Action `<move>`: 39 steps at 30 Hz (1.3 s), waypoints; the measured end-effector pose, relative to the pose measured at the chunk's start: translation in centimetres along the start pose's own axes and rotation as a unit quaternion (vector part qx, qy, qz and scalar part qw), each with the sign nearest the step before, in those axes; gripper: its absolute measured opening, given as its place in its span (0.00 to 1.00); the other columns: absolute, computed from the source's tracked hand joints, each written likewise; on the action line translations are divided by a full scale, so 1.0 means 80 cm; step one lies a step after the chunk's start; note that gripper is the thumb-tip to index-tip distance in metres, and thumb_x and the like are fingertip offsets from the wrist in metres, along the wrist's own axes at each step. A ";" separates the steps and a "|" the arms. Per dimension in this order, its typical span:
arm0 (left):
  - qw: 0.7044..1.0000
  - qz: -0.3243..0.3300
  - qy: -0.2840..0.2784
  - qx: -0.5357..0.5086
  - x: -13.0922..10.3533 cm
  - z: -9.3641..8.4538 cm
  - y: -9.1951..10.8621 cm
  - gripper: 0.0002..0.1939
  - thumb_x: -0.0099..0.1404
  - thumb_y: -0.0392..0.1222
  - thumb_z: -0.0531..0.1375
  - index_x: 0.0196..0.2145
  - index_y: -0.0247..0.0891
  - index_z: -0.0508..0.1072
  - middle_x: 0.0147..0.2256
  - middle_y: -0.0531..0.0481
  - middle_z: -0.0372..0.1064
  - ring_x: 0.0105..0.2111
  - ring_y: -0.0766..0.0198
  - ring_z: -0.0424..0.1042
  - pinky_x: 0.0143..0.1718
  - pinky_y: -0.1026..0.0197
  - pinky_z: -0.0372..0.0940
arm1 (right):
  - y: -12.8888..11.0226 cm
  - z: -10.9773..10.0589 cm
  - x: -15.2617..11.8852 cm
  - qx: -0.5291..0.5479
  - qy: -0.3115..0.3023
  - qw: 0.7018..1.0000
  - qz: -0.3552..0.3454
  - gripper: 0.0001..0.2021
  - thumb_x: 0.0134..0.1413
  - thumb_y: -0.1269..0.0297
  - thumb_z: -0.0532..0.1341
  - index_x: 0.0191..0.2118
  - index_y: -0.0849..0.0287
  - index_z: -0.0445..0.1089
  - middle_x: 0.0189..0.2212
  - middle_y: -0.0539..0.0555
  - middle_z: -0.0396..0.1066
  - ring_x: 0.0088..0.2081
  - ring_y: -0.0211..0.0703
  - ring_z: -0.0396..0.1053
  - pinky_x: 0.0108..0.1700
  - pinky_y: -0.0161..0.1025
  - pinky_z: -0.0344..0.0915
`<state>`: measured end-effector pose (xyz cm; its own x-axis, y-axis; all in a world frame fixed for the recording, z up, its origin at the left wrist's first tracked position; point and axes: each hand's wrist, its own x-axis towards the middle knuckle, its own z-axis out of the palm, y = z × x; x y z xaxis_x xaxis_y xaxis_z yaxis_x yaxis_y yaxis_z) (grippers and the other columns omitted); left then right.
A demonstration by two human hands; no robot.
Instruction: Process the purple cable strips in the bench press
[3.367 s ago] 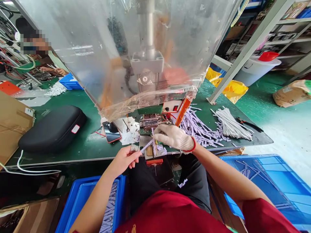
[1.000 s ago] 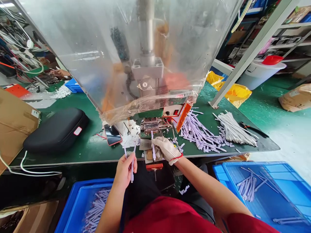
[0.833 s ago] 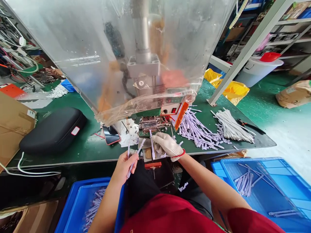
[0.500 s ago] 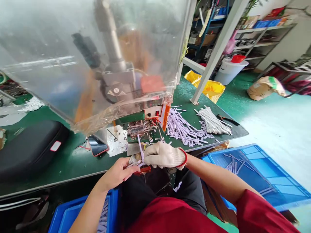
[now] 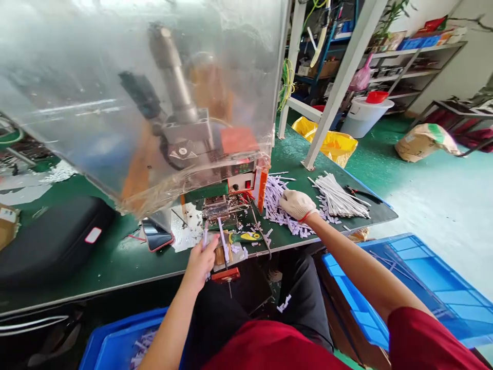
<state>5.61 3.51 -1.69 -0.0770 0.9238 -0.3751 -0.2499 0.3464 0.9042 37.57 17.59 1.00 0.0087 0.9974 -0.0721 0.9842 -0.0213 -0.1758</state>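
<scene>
Bare and closed, my left hand [image 5: 201,262] grips a thin lilac strip [image 5: 205,237] near the table's front edge. Beside it, another lilac strip [image 5: 223,239] runs from the small metal fixture [image 5: 216,208] toward a red block [image 5: 225,275]. My right hand [image 5: 297,204], in a white glove with a red cuff, rests on the left part of the pile of lilac strips [image 5: 287,221]. Its fingers are bent down into the strips, and what they hold, if anything, is hidden. A yellow-green handled tool [image 5: 248,237] lies between the hands.
A large clear plastic guard [image 5: 115,118] covers the machine behind the fixture. White strips [image 5: 337,195] and pliers [image 5: 362,193] lie on the right. A phone [image 5: 157,234] and black case [image 5: 57,239] are on the left. Blue bins [image 5: 427,257] stand below the table.
My right hand has moved from beside my left hand, right and forward, to the lilac pile. My left hand has risen slightly with an upright strip. The yellow-green tool and red block are now uncovered.
</scene>
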 end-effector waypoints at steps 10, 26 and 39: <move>0.998 -0.017 -0.039 -0.056 -0.001 -0.002 0.020 0.20 0.52 0.55 0.70 0.22 0.35 0.71 0.11 0.65 0.43 0.11 0.77 0.42 0.13 0.70 0.36 | -0.049 -0.045 -0.103 0.534 -0.127 0.835 -0.044 0.18 0.58 0.47 0.58 0.34 0.59 0.67 0.21 0.50 0.69 0.16 0.35 0.62 0.17 0.33 0.57; 0.988 -0.010 0.054 -0.145 -0.052 -0.066 0.006 0.22 0.49 0.54 0.73 0.23 0.34 0.70 0.13 0.62 0.53 0.10 0.81 0.47 0.09 0.76 0.41 | -0.207 0.053 -0.115 0.618 -0.341 0.706 -0.059 0.15 0.57 0.53 0.59 0.27 0.58 0.62 0.17 0.45 0.66 0.11 0.30 0.56 0.10 0.28 0.49; 0.990 -0.012 0.042 -0.133 -0.048 -0.070 -0.007 0.20 0.52 0.52 0.72 0.23 0.33 0.71 0.13 0.62 0.54 0.10 0.80 0.48 0.10 0.75 0.41 | -0.206 0.062 -0.099 0.625 -0.353 0.695 -0.042 0.17 0.54 0.49 0.61 0.27 0.58 0.63 0.17 0.47 0.67 0.10 0.29 0.55 0.10 0.28 0.47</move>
<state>0.62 -1.11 -1.90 -0.1450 0.8956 -0.4207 -0.4976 0.3015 0.8133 20.45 9.74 -0.39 -0.5637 0.7249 -0.3959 0.0490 -0.4491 -0.8921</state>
